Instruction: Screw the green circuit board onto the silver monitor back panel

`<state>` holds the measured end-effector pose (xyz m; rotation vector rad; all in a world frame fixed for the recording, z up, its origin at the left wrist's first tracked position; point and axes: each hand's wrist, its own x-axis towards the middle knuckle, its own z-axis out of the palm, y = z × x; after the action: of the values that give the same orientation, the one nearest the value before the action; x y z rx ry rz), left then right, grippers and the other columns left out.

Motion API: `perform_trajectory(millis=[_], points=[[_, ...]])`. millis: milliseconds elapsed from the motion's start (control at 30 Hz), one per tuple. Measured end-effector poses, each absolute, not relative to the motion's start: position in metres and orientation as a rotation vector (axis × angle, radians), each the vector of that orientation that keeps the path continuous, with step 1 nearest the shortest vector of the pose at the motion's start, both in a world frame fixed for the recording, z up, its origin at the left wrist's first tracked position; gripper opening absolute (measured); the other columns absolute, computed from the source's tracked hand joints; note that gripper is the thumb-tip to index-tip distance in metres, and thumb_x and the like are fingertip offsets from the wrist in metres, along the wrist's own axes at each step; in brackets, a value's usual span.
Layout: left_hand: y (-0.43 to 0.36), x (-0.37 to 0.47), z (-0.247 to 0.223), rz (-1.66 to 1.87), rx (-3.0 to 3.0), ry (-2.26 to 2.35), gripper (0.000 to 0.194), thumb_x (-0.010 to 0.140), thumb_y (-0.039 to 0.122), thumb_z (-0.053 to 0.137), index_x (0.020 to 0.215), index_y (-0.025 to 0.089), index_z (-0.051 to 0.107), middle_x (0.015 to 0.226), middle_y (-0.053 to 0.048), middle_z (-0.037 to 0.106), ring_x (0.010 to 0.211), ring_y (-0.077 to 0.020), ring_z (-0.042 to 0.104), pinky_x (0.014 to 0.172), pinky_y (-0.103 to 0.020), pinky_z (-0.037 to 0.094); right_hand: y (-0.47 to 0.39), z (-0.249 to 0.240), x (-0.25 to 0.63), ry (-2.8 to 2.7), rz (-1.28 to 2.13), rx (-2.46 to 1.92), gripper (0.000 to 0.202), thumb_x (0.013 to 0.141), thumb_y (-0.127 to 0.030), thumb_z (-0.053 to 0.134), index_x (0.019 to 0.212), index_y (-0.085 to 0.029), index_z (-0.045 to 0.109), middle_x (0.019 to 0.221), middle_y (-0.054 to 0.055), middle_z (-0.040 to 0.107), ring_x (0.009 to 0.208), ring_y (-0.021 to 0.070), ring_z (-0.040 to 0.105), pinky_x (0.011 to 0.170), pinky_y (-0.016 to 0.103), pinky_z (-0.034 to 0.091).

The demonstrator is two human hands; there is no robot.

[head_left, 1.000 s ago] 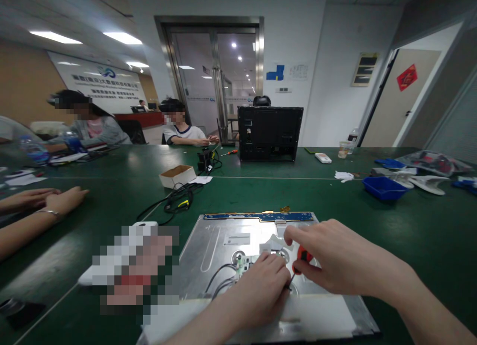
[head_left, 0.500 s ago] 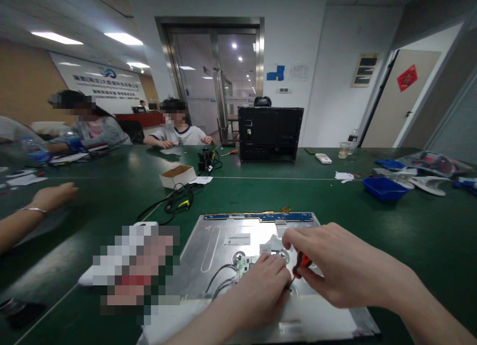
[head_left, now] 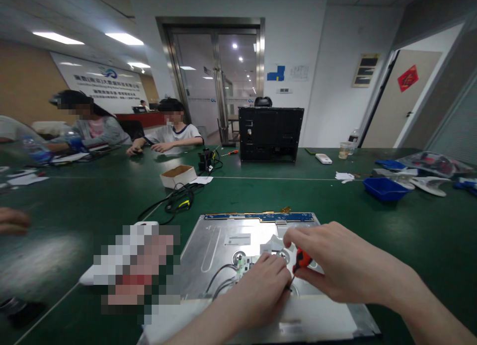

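A flat metal display panel [head_left: 208, 245] lies on the green table, with a blue circuit strip [head_left: 261, 216] along its far edge. My right hand [head_left: 331, 260] grips the red and black handle of a screwdriver [head_left: 302, 259], its shaft slanting down toward my left fingertips. Over the panel's middle rests my left hand [head_left: 261, 280], fingers curled together beside a small green circuit board [head_left: 246, 263] with wires. What those fingertips press or pinch is hidden beneath the hand.
A white power strip [head_left: 89, 275] and a blurred-out pink item [head_left: 137, 270] lie left of the panel. Farther off are black cables [head_left: 179, 198], a small open box [head_left: 178, 176], a black monitor [head_left: 271, 134] and a blue tray [head_left: 385, 188]. Co-workers sit on the left.
The screwdriver handle has turned slightly in my right fingers, while my left hand stays in place. At the left edge, another person's hand has drawn back; the seated co-worker's arms have shifted left.
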<state>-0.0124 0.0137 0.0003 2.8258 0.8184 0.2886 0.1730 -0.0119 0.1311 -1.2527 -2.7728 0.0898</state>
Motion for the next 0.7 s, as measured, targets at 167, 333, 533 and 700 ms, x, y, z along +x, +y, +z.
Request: perform_trajectory(millis=[167,333,533,700], points=[[0.0152,-0.0122,-0.0010,0.299,2.808,0.813,0.009,0.090,0.015,0.054,0.098,0.018,0.057,0.108,-0.006,0.062,0.102,-0.0236,0.056,0.093,-0.039,0.041,-0.0053,0.1261,0.1707,-2.769,-0.051,-1.364,0.010,0.088,-0.030,0.061,0.095,-0.024,0.058,0.076,0.001,0.071,0.065,0.0227,0.065,0.051,0.029,0.026],[0.0164,-0.0123,-0.0042,0.317,2.841,0.799,0.012,0.090,0.015,0.056,0.102,0.017,0.057,0.108,-0.007,0.062,0.103,-0.0241,0.056,0.096,-0.040,0.040,-0.0070,0.1281,0.1730,-2.785,0.020,-1.277,0.007,0.086,-0.022,0.059,0.092,-0.023,0.057,0.081,0.001,0.070,0.069,0.0212,0.065,0.054,0.028,0.029],[0.0165,-0.0118,-0.0066,0.326,2.817,0.812,0.012,0.089,0.015,0.059,0.101,0.018,0.058,0.106,-0.006,0.063,0.101,-0.0239,0.057,0.093,-0.040,0.041,-0.0070,0.1274,0.1726,-2.765,0.036,-1.342,0.012,0.085,-0.029,0.063,0.095,-0.025,0.057,0.079,0.000,0.071,0.068,0.0225,0.065,0.053,0.028,0.028],[0.0178,-0.0114,-0.0065,0.304,2.833,0.812,0.009,0.090,0.019,0.061,0.099,0.016,0.058,0.107,-0.006,0.063,0.102,-0.0234,0.057,0.094,-0.039,0.041,-0.0045,0.1259,0.1725,-2.773,0.006,-1.295,0.008,0.086,-0.023,0.060,0.092,-0.024,0.055,0.079,0.000,0.070,0.067,0.0213,0.064,0.052,0.028,0.026]])
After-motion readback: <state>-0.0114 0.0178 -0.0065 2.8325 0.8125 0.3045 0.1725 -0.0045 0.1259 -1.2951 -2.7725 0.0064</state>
